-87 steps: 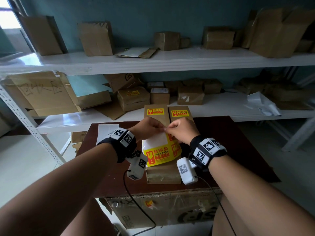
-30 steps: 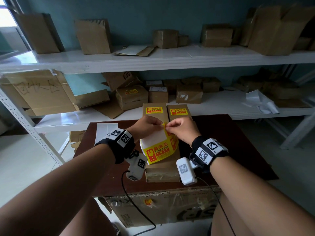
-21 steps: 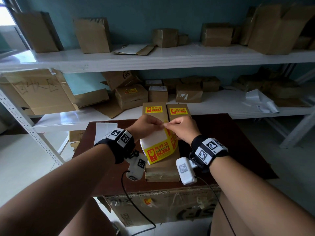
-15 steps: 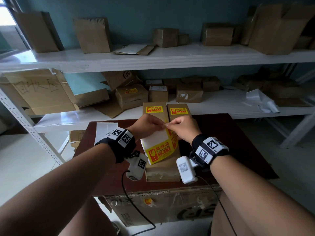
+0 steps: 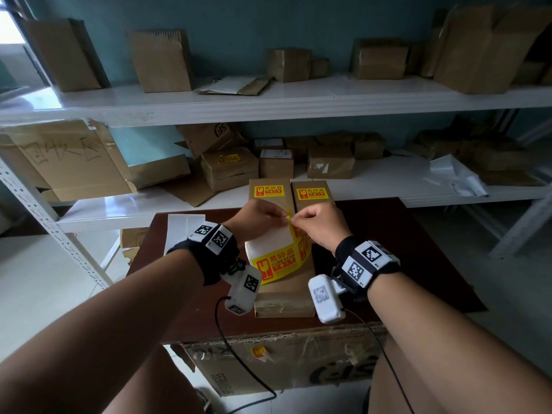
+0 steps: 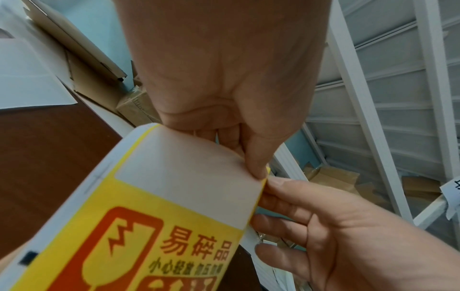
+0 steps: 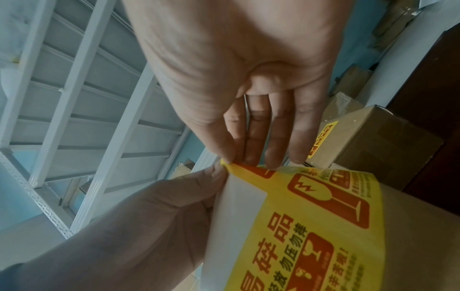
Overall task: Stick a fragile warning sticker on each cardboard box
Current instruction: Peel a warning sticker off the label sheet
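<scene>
A roll of yellow fragile stickers on white backing hangs over a plain cardboard box on the dark brown table. My left hand pinches the white backing at the roll's top edge. My right hand pinches a small lifted yellow sticker corner right beside the left thumb. Two boxes at the table's far edge each carry a yellow sticker. The right wrist view shows one of those stickered boxes behind the roll.
White backing sheets lie on the table's left part. White metal shelves behind the table hold many cardboard boxes, one with a yellow sticker. A large taped carton sits under the table's front edge.
Both hands stay pinched together at the roll's top edge. The peeled yellow corner seen a second ago shows smaller now, and the roll sits slightly higher.
</scene>
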Motion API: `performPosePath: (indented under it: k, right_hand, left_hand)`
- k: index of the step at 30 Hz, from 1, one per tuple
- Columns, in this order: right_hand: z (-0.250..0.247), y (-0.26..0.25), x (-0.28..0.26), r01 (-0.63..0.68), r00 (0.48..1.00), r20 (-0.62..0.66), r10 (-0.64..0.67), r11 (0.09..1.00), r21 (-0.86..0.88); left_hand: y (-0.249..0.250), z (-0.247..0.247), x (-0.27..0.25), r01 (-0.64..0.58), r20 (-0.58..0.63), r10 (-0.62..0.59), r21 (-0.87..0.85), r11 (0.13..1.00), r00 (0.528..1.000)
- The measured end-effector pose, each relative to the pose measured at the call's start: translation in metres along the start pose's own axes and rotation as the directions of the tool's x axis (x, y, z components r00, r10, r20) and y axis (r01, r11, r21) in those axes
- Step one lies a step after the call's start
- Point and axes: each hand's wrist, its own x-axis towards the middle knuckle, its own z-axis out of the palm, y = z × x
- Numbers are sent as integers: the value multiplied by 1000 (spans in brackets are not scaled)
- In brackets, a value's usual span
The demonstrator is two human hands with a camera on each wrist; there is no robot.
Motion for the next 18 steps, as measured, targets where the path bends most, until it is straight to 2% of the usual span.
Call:
performPosePath:
  k: [6, 18]
  right_hand:
    - [1, 0, 0, 6, 1000, 31, -6, 1000, 14]
    - [-1, 0, -1, 56, 998, 35, -56, 998, 2]
  left_hand:
    - [0, -1, 1, -7, -26, 8, 58, 998, 1000]
    - [-1, -4, 4, -42, 23, 40, 102, 994, 999]
